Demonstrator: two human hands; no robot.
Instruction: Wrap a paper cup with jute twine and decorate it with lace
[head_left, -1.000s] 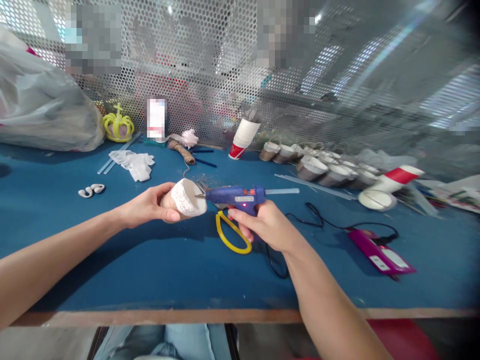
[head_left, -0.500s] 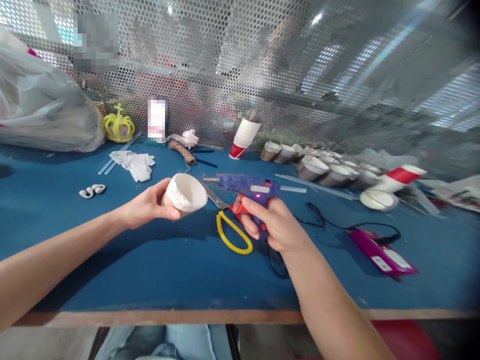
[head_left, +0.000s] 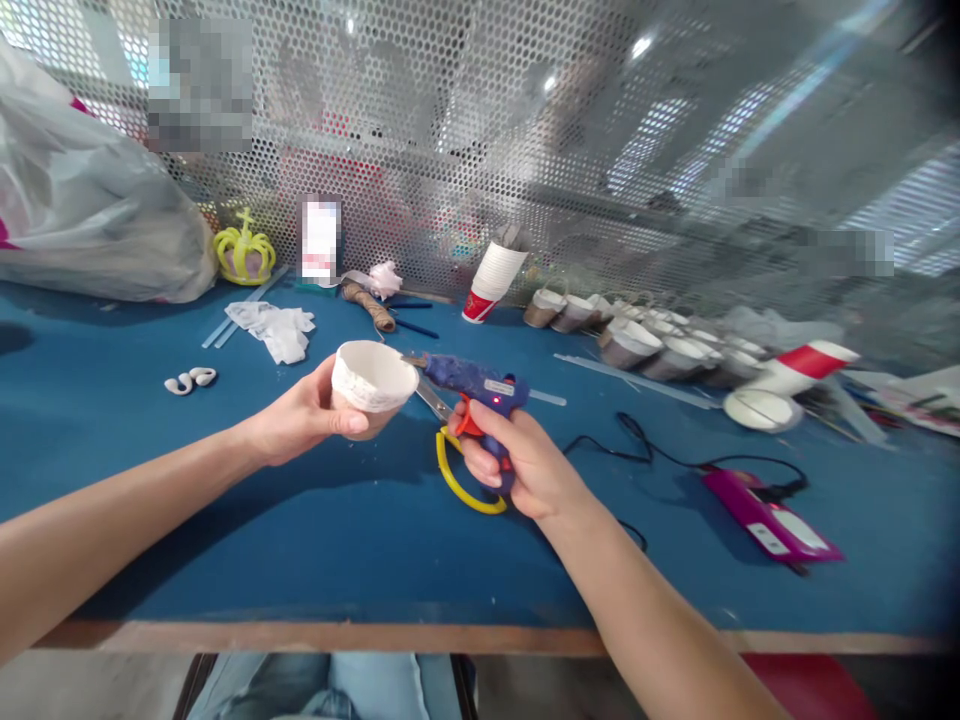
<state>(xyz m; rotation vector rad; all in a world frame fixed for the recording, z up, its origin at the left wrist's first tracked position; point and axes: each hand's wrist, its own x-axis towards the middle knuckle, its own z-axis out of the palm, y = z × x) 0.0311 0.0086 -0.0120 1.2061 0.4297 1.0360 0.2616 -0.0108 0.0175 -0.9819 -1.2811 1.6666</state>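
Observation:
My left hand is closed round a small paper cup with a white lace-like band below its rim and a brownish lower part. The cup is held above the table, its mouth tilted toward me. My right hand grips a blue glue gun, fingers at its orange trigger. A small red light shows on the gun, and a clear glue stick juts from its back. Its nozzle is at the cup's right rim; whether it touches I cannot tell. Yellow-handled scissors lie beneath, partly hidden by my right hand.
Behind lie twine, white lace and stacked paper cups. Several small wrapped cups stand back right. A purple power strip with a black cord lies at right. A plastic bag fills the back left, before a perforated metal screen.
The glue gun has moved left, bringing its nozzle to the cup's right rim. The cup has turned slightly more upright in my left hand. The view has shifted a little.

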